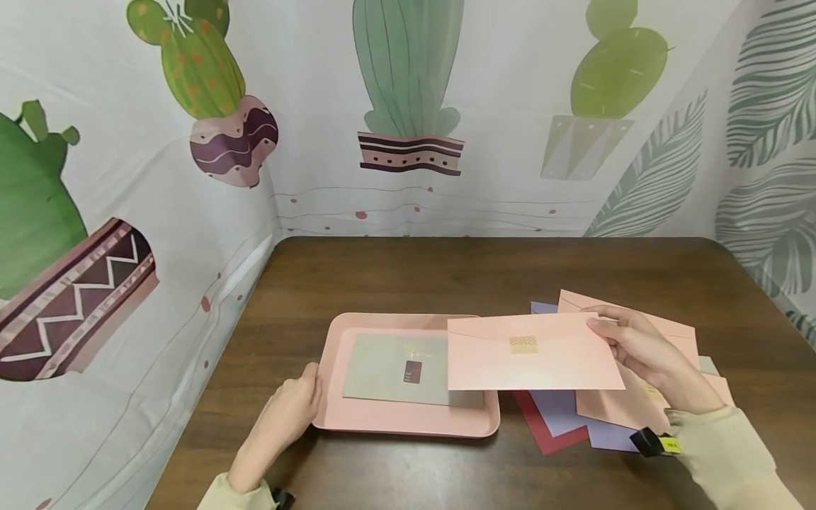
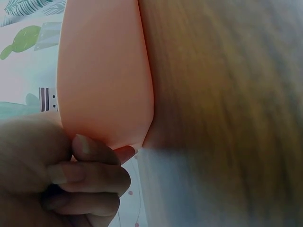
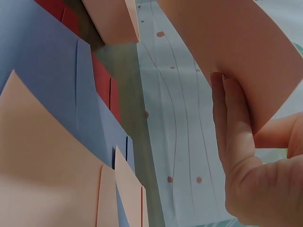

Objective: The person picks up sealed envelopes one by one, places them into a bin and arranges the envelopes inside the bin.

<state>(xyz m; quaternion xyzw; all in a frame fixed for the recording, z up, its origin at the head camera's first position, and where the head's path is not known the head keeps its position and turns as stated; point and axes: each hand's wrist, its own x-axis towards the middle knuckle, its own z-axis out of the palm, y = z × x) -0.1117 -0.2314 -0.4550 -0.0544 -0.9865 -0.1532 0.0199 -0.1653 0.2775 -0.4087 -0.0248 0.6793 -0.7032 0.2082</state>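
A pink envelope (image 1: 484, 361) with a small gold patterned sticker is pinched at its right end by my right hand (image 1: 644, 350). The envelope hangs over the right edge of a pink tray (image 1: 408, 422), and the right wrist view shows its underside (image 3: 246, 47) between thumb and fingers. At the tray's left end my left hand (image 1: 290, 404) grips the rim; in the left wrist view the fingers (image 2: 90, 182) are curled at the tray's corner. Inside the tray lies a grey-green envelope (image 1: 382, 372) with a dark label and gold print, its right end partly covered.
Right of the tray lies a loose, overlapping pile of envelopes: pink (image 1: 599, 407), purple (image 1: 561, 414) and dark red (image 1: 551, 440), with a grey-green corner (image 1: 707, 365) showing. Everything rests on a brown wooden table (image 1: 408, 273). A cactus-print cloth (image 1: 510, 92) hangs behind.
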